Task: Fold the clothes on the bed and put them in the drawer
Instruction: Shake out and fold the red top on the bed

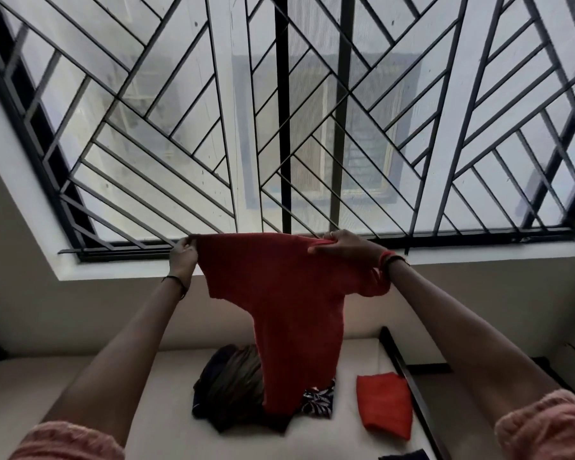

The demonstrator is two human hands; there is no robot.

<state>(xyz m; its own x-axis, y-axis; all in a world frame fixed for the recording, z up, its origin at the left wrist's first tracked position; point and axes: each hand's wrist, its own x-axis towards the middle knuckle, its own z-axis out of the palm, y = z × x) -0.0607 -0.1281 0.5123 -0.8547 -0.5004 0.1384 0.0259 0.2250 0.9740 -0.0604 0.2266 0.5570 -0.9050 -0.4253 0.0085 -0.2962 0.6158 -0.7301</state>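
A red garment [286, 293] hangs in the air in front of the window, stretched between both hands. My left hand [182, 257] pinches its upper left corner. My right hand [342, 247] grips its upper right corner, where the cloth bunches over my wrist. The lower part of the garment dangles down to a heap of unfolded dark and patterned clothes [236, 386] on the pale bed [80, 383]. A folded red piece [384, 403] lies flat on the bed to the right of the heap.
A wide window with a black metal grille [279, 111] fills the upper view, above a white sill [478, 257]. A dark bed frame edge [409, 376] runs along the right side. A dark cloth [402, 455] peeks in at the bottom edge.
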